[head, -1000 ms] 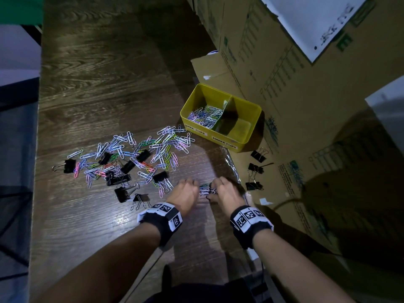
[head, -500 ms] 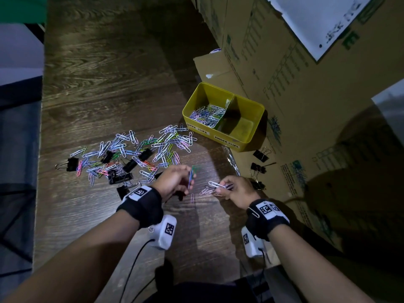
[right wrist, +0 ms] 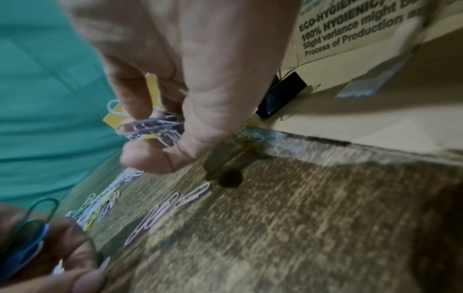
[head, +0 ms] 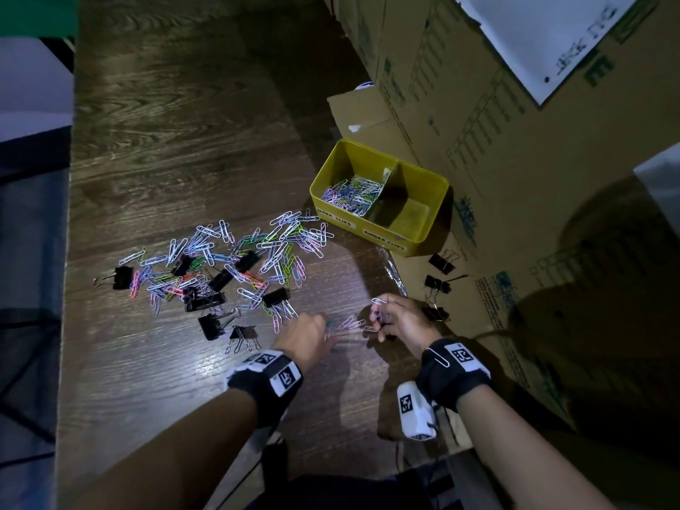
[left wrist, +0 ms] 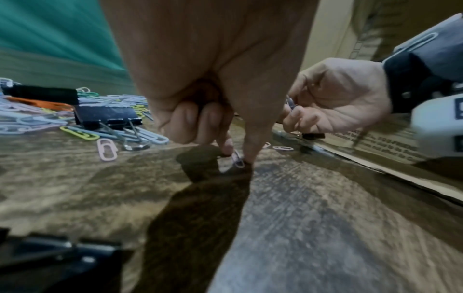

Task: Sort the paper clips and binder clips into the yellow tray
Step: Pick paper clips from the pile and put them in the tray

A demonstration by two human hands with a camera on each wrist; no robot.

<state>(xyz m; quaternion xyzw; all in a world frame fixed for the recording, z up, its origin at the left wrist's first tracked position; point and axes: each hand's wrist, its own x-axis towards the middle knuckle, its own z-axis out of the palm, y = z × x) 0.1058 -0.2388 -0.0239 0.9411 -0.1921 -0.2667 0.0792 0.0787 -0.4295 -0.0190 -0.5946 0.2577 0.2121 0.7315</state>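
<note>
The yellow tray (head: 434, 185) has two compartments; its left one holds several paper clips (head: 351, 195), and its right one looks bare. A heap of coloured paper clips (head: 257, 252) mixed with black binder clips (head: 274, 298) lies on the wooden table. My left hand (head: 325, 331) keeps green and blue clips (right wrist: 30, 228) in its curled fingers. It also pinches a pale clip (left wrist: 238, 159) lying on the table. To its right, my right hand (head: 379, 312) holds a small bunch of clips (right wrist: 150, 124) between thumb and fingers, just above the table.
Three black binder clips (head: 439, 263) lie on the flattened cardboard (head: 515, 252) right of my hands. Tall cardboard boxes (head: 441, 68) stand behind the tray. A few loose clips (head: 349, 322) lie between my hands. The table's left edge (head: 70, 252) drops off.
My left hand has come down from a raised position to the table and now pinches a clip there. My right hand stays in place with its bunch of clips.
</note>
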